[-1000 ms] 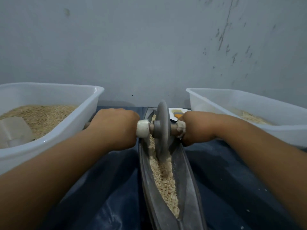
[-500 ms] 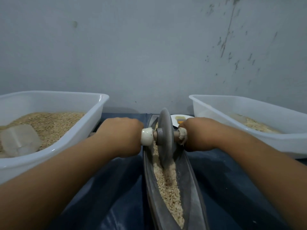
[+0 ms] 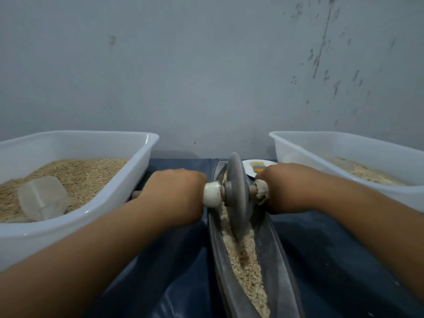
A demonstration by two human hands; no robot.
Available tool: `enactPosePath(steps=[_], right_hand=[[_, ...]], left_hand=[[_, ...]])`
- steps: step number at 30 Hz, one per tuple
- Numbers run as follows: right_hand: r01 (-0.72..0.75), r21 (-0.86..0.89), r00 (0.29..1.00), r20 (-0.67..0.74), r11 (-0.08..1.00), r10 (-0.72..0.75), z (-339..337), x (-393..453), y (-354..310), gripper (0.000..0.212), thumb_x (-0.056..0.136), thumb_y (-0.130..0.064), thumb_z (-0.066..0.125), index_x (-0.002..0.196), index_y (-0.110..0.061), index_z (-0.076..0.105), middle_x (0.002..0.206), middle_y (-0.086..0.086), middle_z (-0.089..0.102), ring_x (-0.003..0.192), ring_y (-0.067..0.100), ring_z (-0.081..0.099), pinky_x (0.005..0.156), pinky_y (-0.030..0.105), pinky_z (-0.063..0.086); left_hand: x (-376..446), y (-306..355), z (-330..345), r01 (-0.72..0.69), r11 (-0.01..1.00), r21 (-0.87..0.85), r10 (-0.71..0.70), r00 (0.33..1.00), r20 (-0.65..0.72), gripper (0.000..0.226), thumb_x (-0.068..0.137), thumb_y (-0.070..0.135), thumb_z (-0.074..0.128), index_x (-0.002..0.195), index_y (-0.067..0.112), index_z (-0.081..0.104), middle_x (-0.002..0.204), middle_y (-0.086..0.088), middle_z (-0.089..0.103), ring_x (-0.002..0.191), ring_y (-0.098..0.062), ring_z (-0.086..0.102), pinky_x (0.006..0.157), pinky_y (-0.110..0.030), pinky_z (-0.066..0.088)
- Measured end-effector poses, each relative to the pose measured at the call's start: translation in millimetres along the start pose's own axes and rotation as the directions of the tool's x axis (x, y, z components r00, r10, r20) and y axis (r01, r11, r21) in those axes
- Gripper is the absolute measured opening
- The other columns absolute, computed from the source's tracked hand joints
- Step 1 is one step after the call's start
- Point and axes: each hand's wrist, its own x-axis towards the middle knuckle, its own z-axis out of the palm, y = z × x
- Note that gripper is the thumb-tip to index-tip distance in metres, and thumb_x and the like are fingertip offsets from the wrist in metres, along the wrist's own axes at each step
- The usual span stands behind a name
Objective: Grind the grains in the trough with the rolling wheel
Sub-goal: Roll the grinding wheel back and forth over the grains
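Rolling toward you over the last second, the rolling wheel [image 3: 237,196] now stands upright mid-trough, its lower rim sunk in the grains [image 3: 246,267]. Your left hand [image 3: 176,196] at 9 o'clock of the wheel and your right hand [image 3: 284,188] at 3 o'clock each grip an axle handle, fingers wrapped round it as before. The trough [image 3: 282,271] runs from 12 to 6 o'clock between two tubs. Coarse kernels at 6 o'clock look whole, so you probably have many passes left.

wheel [image 3: 237,196]: matt grey, perhaps metal | trough [image 3: 275,255]: dull metal | tubs [image 3: 128,180]: glossy white plastic
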Motion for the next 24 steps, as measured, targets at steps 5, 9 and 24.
enactPosePath(steps=[5,9,24], right_hand=[[-0.109,0.117,0.993,-0.022,0.987,0.113,-0.8,29.1,11.8,0.020,0.073,-0.026,0.070,0.071,-0.027,0.050,0.072,-0.008,0.059,0.064,0.009,0.055,0.060,0.028,0.048],[-0.177,0.080,0.974,-0.130,0.981,0.186,0.1,32.9,18.5,0.016,0.066,-0.020,0.063,0.069,-0.029,0.050,0.070,-0.009,0.058,0.061,0.009,0.054,0.050,0.024,0.034],[-0.265,0.104,0.961,-0.059,0.959,0.272,21.3,3.7,30.4,0.012,0.074,-0.035,0.059,0.071,-0.030,0.049,0.071,-0.012,0.055,0.061,0.007,0.050,0.050,0.024,0.032]], left_hand=[[35.6,1.2,-0.4,0.088,0.995,0.042,-0.083,0.992,-0.093,0.018,0.079,0.035,0.066,0.092,0.031,0.055,0.077,0.006,0.048,0.074,-0.019,0.051,0.068,-0.033,0.041],[39.9,-2.0,2.2,0.141,0.989,0.045,-0.133,0.980,-0.147,0.017,0.080,0.030,0.064,0.094,0.030,0.055,0.077,0.006,0.049,0.072,-0.019,0.048,0.067,-0.033,0.038],[20.1,-6.2,0.6,0.096,0.985,0.141,-0.061,0.970,-0.237,0.018,0.080,0.032,0.061,0.079,0.030,0.043,0.071,0.007,0.053,0.065,-0.016,0.048,0.061,-0.029,0.034]])
